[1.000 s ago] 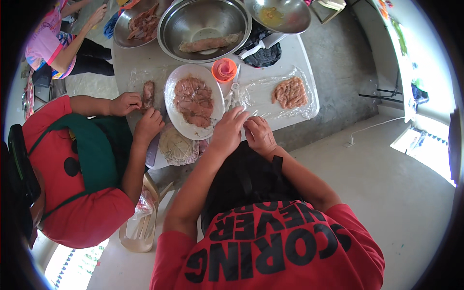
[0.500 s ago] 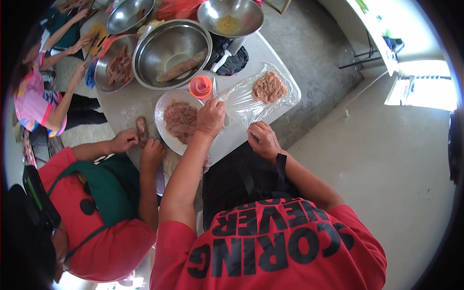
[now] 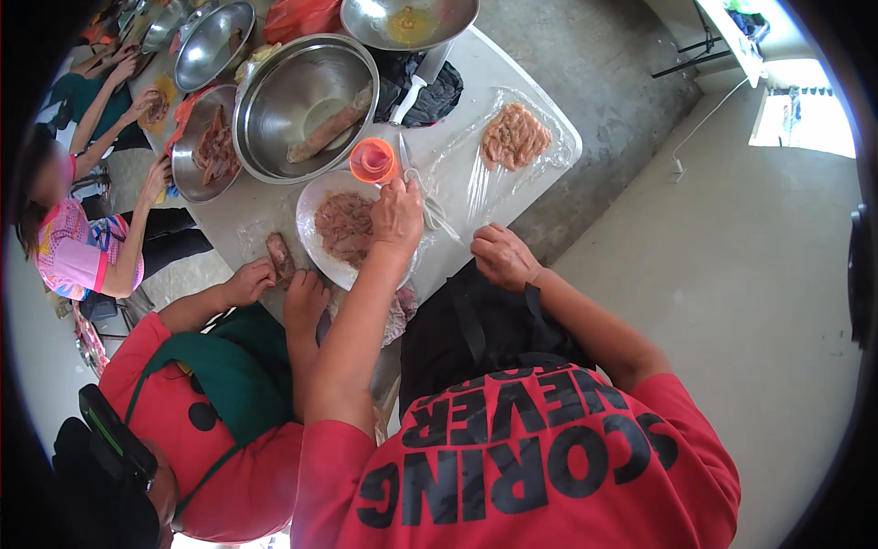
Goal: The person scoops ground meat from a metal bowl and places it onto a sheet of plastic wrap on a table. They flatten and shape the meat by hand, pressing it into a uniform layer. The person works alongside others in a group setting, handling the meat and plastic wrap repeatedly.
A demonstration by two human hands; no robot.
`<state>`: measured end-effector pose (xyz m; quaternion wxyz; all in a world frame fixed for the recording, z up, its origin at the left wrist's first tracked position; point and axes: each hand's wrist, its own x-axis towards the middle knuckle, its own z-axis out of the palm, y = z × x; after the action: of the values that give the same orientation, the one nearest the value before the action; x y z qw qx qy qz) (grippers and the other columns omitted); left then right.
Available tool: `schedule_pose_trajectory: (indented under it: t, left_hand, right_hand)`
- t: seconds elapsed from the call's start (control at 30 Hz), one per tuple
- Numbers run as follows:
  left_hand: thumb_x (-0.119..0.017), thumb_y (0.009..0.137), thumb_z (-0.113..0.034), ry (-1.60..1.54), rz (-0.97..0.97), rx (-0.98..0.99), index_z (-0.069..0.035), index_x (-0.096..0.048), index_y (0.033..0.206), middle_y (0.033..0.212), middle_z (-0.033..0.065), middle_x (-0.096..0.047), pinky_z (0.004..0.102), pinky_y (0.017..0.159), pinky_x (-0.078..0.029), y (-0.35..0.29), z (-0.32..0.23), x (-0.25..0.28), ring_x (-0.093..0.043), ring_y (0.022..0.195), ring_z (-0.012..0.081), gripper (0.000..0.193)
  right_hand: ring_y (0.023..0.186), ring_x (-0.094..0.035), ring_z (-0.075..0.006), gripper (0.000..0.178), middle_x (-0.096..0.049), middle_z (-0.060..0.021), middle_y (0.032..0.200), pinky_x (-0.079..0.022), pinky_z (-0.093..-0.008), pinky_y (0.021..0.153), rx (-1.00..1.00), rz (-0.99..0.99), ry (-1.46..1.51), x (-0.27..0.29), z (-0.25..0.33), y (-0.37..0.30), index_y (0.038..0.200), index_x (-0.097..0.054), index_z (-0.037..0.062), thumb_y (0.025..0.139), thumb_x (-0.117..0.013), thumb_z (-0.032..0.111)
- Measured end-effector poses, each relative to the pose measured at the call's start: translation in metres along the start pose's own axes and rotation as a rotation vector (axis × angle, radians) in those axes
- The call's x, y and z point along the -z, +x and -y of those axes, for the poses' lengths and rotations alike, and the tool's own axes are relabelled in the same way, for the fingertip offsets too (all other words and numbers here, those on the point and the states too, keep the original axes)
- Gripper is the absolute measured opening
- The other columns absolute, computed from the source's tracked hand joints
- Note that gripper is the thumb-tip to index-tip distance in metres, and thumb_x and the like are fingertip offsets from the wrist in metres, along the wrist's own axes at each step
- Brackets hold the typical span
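Observation:
My left hand is closed over the right edge of a white plate of pinkish minced or sliced meat. Its fingertips lie beside a pointed blade and pale loops, which look like scissors handles or string. What the fingers hold is hidden. My right hand is closed at the table's near edge, below the clear plastic film; its fingers hide whatever they grip. A flattened mound of pale raw meat lies on that film. An orange cup stands just beyond my left hand.
A large steel bowl holds a meat roll. Past it are a knife on a black bag and another steel bowl. To my left a co-worker's hands hold another roll; more people stand beyond. The white table's edge is near.
My view has shifted slightly. The film that stretched toward my left hand now lies farther right, and pale loops show beside that hand. Both hands stay closed. The co-worker's hands remain at the roll.

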<state>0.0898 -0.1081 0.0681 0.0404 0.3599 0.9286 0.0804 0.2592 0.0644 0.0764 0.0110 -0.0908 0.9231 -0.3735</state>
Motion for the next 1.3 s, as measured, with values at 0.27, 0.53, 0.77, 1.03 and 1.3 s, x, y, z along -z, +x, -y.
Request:
schedule_pose_trajectory:
  t: [0.27, 0.53, 0.77, 1.03, 1.3]
  left_hand:
    - [-0.060, 0.086, -0.008, -0.044, 0.157, 0.197, 0.000, -0.062, 0.098, 0.103, 0.0193, -0.061, 0.0422, 0.080, -0.057, 0.006, -0.023, 0.046, -0.064, 0.096, 0.0338, 0.015]
    - [-0.062, 0.083, -0.010, -0.240, 0.041, 0.333, -0.001, -0.064, 0.089, 0.097, 0.0204, -0.062, 0.0444, 0.077, -0.056, 0.020, -0.046, 0.001, -0.065, 0.092, 0.0366, 0.011]
    - [-0.062, 0.087, -0.010, -0.263, 0.029, 0.443, -0.003, -0.064, 0.085, 0.092, 0.0187, -0.064, 0.0464, 0.074, -0.054, 0.021, -0.039, -0.017, -0.066, 0.087, 0.0366, 0.008]
    - [-0.062, 0.089, -0.012, -0.418, -0.097, 0.625, -0.005, -0.062, 0.088, 0.084, 0.0158, -0.065, 0.0455, 0.071, -0.052, 0.025, -0.035, 0.012, -0.065, 0.083, 0.0358, 0.008]
    - [-0.059, 0.091, -0.007, -0.351, -0.416, 0.513, -0.005, -0.054, 0.093, 0.082, 0.0150, -0.063, 0.0470, 0.067, -0.051, 0.046, -0.068, 0.034, -0.064, 0.076, 0.0365, 0.006]
  right_hand:
    - [0.092, -0.063, -0.0354, 0.022, -0.065, -0.0151, 0.090, -0.050, -0.0447, 0.077, -0.221, 0.300, 0.190, 0.028, -0.001, 0.024, 0.097, -0.060, 0.0038, 0.079, -0.068, 0.011]
    - [0.079, -0.062, -0.0356, 0.010, -0.060, -0.0136, 0.081, -0.051, -0.0432, 0.073, 0.025, -0.126, 0.164, 0.036, -0.026, 0.075, 0.083, -0.061, 0.0028, 0.078, -0.068, 0.009]
    - [0.084, -0.062, -0.0354, 0.011, -0.060, -0.0138, 0.084, -0.051, -0.0439, 0.076, 0.142, 0.342, 0.292, 0.014, -0.042, 0.061, 0.078, -0.058, 0.0025, 0.077, -0.067, 0.009]
    - [0.088, -0.060, -0.0358, 0.008, -0.059, -0.0147, 0.089, -0.050, -0.0433, 0.080, 0.168, 0.419, 0.363, 0.006, -0.055, 0.060, 0.074, -0.057, 0.0032, 0.076, -0.064, 0.005]
    - [0.088, -0.059, -0.0347, 0.008, -0.057, -0.0141, 0.093, -0.049, -0.0413, 0.081, 0.247, 0.403, 0.389, -0.002, -0.066, 0.060, 0.072, -0.057, 0.0049, 0.075, -0.064, 0.004]
